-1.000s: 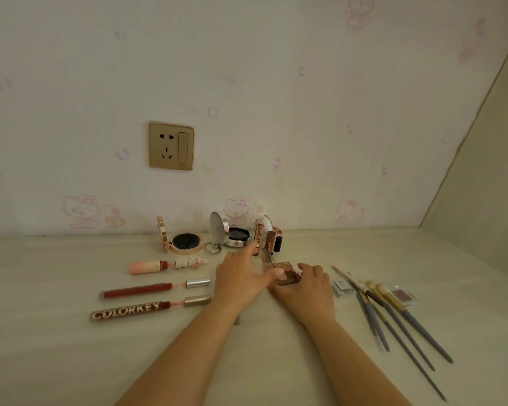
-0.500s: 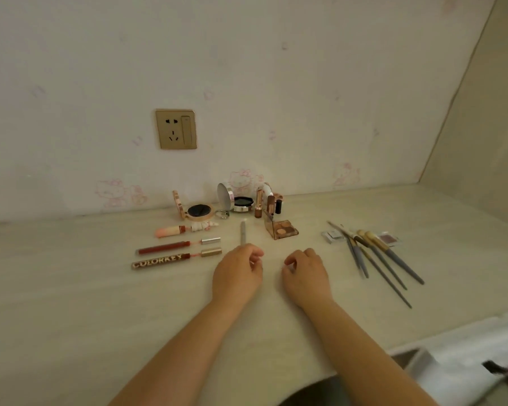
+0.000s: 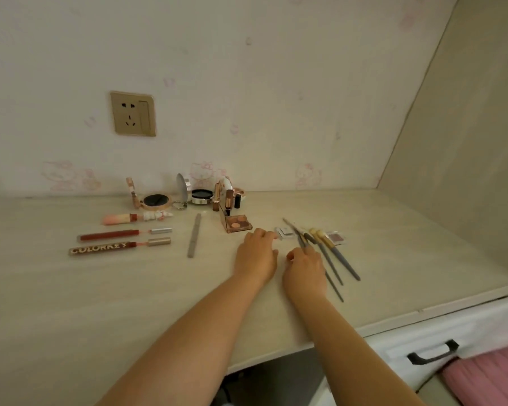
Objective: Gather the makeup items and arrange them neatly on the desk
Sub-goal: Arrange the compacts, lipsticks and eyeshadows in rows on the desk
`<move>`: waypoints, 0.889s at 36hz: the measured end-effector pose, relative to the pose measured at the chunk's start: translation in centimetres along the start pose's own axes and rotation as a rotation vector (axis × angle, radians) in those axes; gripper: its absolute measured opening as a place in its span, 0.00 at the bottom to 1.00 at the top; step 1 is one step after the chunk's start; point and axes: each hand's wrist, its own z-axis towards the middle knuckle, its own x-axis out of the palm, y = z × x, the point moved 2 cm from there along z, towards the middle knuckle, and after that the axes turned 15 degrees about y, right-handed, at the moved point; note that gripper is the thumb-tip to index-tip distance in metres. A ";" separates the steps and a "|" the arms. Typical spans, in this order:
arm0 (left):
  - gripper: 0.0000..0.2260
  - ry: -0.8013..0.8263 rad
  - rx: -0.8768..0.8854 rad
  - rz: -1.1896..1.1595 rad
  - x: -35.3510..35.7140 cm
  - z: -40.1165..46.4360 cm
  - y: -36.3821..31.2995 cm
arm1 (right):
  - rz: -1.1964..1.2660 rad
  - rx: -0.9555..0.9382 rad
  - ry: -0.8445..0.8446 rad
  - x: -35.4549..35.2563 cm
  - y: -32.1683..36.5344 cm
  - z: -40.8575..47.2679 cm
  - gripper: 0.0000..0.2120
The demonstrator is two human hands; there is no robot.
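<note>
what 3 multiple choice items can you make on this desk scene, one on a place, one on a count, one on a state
1. Where does the grey stick lie?
A. between the lip glosses and the eyeshadow palette
B. right of the brushes
C. on the drawer

2. How many lip gloss tubes lie with caps pulled off?
A. none
B. two
C. five

3. How is the eyeshadow palette?
A. shut
B. open
C. upside down

Key: 1 A, it lies between the COLORKEY gloss and the palette. 2 B, the red gloss and the COLORKEY gloss each show a separate cap. 3 B, its clear lid stands up and the pans show.
</note>
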 end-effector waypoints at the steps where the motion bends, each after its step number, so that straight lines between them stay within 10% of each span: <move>1: 0.17 0.010 0.019 0.025 0.2 0.6 -0.2 | 0.006 0.020 -0.011 0.1 -0.2 0.2 0.13; 32: 0.25 0.192 0.222 0.090 0.4 3.3 0.1 | -0.020 0.102 -0.023 0.2 -0.1 0.3 0.15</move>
